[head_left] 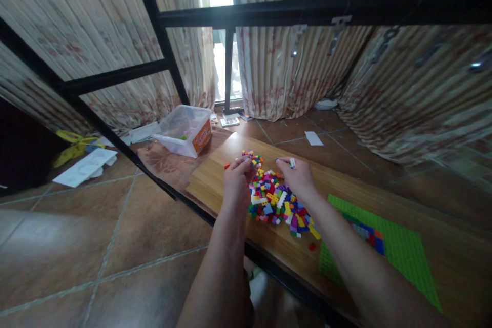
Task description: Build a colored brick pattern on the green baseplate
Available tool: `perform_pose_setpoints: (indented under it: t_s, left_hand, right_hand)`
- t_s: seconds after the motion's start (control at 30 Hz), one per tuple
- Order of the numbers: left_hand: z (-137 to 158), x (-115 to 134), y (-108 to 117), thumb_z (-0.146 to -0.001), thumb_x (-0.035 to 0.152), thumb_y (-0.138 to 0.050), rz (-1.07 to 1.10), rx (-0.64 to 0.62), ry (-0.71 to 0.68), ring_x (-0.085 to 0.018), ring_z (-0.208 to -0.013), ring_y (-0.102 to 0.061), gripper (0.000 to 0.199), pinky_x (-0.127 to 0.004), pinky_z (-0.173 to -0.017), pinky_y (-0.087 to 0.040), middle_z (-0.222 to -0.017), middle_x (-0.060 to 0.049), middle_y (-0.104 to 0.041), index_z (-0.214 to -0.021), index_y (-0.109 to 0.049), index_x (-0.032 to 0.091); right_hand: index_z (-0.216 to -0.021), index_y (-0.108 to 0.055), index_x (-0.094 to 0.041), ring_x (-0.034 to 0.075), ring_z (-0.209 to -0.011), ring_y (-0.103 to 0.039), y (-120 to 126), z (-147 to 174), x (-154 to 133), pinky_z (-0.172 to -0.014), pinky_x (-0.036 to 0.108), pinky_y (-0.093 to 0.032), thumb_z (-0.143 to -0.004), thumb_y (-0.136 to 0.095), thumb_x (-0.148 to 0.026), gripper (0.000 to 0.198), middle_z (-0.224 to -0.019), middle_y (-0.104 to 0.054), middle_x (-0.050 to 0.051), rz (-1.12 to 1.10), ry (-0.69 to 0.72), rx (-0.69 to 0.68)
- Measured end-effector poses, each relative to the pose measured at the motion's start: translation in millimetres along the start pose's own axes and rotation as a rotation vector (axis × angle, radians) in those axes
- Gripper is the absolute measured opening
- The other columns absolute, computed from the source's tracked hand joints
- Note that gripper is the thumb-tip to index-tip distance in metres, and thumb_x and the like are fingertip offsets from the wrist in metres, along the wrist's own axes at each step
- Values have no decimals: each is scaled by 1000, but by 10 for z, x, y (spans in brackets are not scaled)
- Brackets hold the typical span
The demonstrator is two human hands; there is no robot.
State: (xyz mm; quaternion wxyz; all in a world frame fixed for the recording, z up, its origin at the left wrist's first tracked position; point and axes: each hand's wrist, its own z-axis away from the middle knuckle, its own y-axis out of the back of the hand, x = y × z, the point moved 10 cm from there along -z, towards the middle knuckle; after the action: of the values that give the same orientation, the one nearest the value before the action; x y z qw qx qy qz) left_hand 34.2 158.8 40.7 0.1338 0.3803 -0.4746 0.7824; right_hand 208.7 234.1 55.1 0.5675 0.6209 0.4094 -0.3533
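A heap of small colourful toy bricks (271, 199) lies spread on the wooden board. Over its far left edge is my left hand (237, 177), fingers pinched together; what they hold, if anything, is too small to make out. A red-orange brick (226, 166) shows just left of that hand. My right hand (298, 177) is closed above the heap's far right side, with a small white brick (292, 163) in its fingers and something dark blue at the fingertips. Partly under my right forearm lies a green baseplate (403, 251) bearing a patch of blue, red and orange bricks (374, 241).
A clear plastic box (175, 138) with an orange label stands beyond the board's left end (207, 174). Black metal bars (269, 14) cross the view in front and at left. Papers (82, 168) lie on the tiled floor. A lone red brick (311, 247) sits near the board's front edge.
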Motion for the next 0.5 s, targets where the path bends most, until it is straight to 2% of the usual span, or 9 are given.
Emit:
perform_pose_setpoints:
  t_s: [0.1,0.2,0.33,0.5]
  left_hand:
    - [-30,56,47,-62,16,-72,30,4,6,-5,-54,-54,15,-17,-61,-47,-60,4,-57,-73,-62,12]
    - [-61,79,93,-64,18,-73,18,6,13,-5,-53,-54,18,-17,-59,-47,-59,3,-57,-77,-63,12]
    - [-98,112,167,-65,20,-73,-6,30,21,-5,-53,-55,19,-17,-57,-46,-60,3,-58,-80,-64,13]
    - [-89,133,171,-66,19,-71,-6,39,22,-5,-52,-54,16,-15,-54,-44,-59,3,-58,-78,-64,13]
  right_hand:
    - [-88,-72,-18,23,-84,-64,-343,-155,-94,-73,32,-44,-82,-54,-32,24,-86,-72,10,403,143,-92]
    - [-96,-71,-17,24,-92,-63,-569,-157,-59,-78,32,-42,-86,-50,-29,26,-99,-71,13,599,229,-166]
    - [-96,-70,-17,25,-93,-62,-642,-91,26,-78,33,-42,-85,-51,-29,24,-101,-70,13,670,265,-191]
    - [-91,-69,-18,24,-93,-61,-579,-37,49,-80,35,-42,-82,-54,-29,21,-98,-70,10,606,257,-175]
